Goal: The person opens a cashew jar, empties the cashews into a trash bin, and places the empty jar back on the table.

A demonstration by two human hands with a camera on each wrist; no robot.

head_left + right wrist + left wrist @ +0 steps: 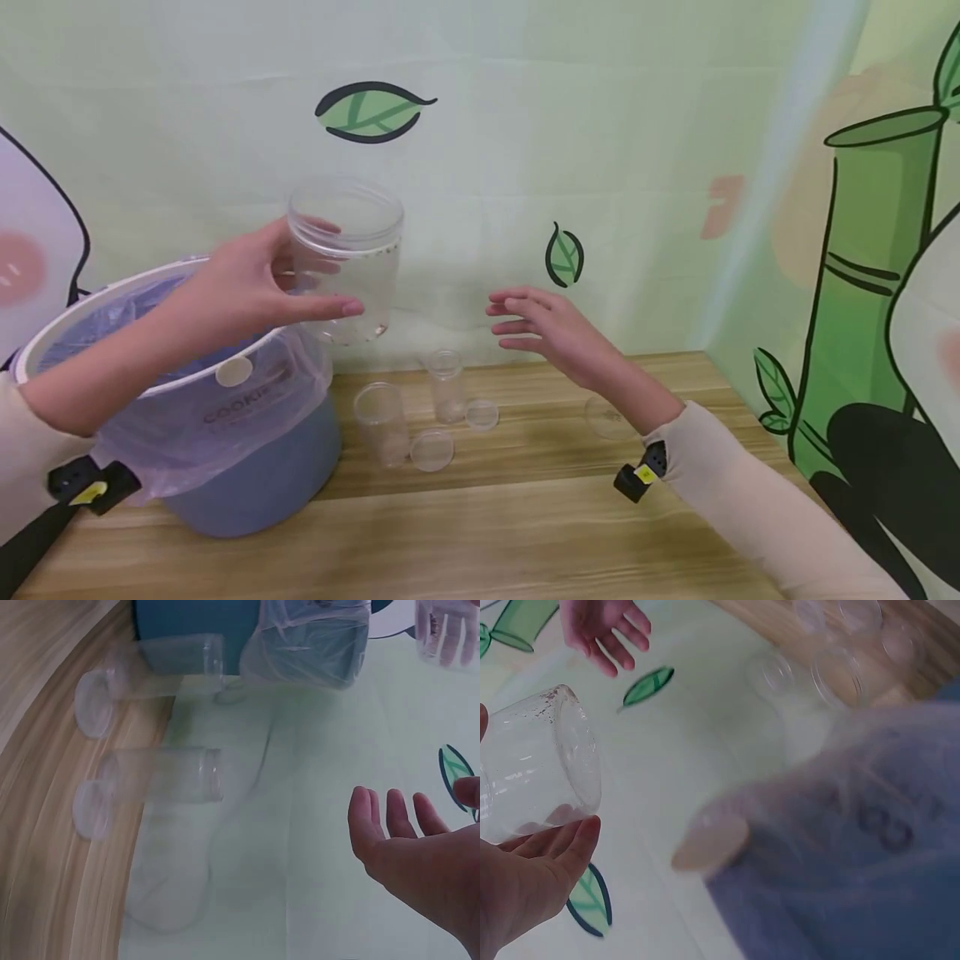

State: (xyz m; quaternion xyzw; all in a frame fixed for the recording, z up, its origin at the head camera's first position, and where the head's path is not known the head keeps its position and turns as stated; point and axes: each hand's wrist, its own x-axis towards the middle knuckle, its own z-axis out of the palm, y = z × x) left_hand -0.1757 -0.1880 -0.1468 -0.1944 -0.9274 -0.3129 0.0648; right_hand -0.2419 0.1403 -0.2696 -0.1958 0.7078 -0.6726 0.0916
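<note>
My left hand grips a large clear plastic jar by its side, holding it upright in the air beside the bin. The jar has no lid on, and small dark specks cling to its wall and bottom, seen also in the left wrist view on the jar. Fingers wrap behind the jar while the thumb lies across its front. To the right, apart from the jar, my right hand hovers above the table with its fingers loosely extended and nothing in them.
A blue bin with a white rim and translucent liner bag stands at left. On the wooden table are two smaller clear jars, one nearer and one farther, with round lids beside them. Another clear lid lies below my right forearm.
</note>
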